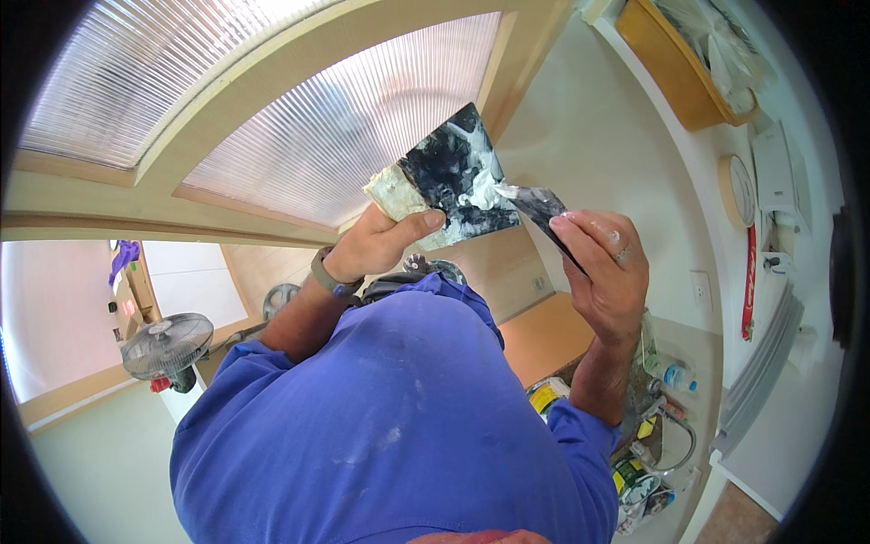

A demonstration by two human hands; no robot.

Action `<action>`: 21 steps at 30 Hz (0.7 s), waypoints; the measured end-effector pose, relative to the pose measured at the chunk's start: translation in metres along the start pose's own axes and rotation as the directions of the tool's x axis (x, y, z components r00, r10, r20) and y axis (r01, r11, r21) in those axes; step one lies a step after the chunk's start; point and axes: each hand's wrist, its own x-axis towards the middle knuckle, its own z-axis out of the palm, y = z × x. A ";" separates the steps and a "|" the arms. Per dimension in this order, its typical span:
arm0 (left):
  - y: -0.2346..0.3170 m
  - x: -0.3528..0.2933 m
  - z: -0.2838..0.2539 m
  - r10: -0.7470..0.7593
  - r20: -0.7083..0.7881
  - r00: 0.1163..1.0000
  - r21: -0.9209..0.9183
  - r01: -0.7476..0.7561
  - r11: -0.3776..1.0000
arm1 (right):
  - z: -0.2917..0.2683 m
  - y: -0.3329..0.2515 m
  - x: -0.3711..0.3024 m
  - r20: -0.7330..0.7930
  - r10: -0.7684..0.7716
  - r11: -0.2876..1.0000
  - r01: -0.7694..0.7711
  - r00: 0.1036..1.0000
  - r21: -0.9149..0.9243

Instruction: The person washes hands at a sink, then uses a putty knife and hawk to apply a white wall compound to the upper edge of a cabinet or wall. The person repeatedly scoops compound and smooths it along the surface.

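Note:
My left hand (385,243) grips a wide black filling blade (439,172) by its cream-coloured edge, the thumb lying over the near side. White paste (483,181) is smeared across the right part of the black face. In my right hand (605,263) is a smaller dark putty knife (541,208), pinched between thumb and fingers. Its tip carries white paste and meets the paste near the right edge of the wide blade. White smears also mark the fingers of my right hand.
Ribbed glass panels (344,118) in a pale wooden frame stand ahead and left. A shelf at right holds a mustard-coloured bin (680,68), a tape roll (736,190) and a red strip-like tool (749,281). A fan (168,346) stands left; a tub (634,480) and bottle (678,377) sit lower right.

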 end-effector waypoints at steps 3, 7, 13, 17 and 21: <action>0.005 -0.001 0.001 0.046 0.043 0.998 0.119 -0.051 0.992 | 0.001 -0.002 0.003 0.033 -0.002 1.000 0.002 0.999 -0.013; 0.009 -0.002 -0.001 0.062 0.039 0.997 0.169 -0.068 0.983 | -0.001 -0.006 0.008 0.025 -0.030 0.999 0.031 0.999 -0.025; 0.016 0.001 -0.003 0.043 0.040 0.998 0.163 -0.049 0.985 | 0.000 -0.008 0.013 0.027 -0.049 0.999 0.050 0.998 -0.022; 0.021 0.010 -0.004 0.088 0.089 0.992 0.358 -0.114 0.927 | 0.003 -0.004 0.019 0.043 -0.051 0.995 0.054 0.998 -0.078; 0.015 0.012 -0.009 0.015 0.101 0.995 0.321 -0.047 0.946 | 0.008 0.000 0.016 -0.058 -0.042 0.996 0.037 0.997 -0.077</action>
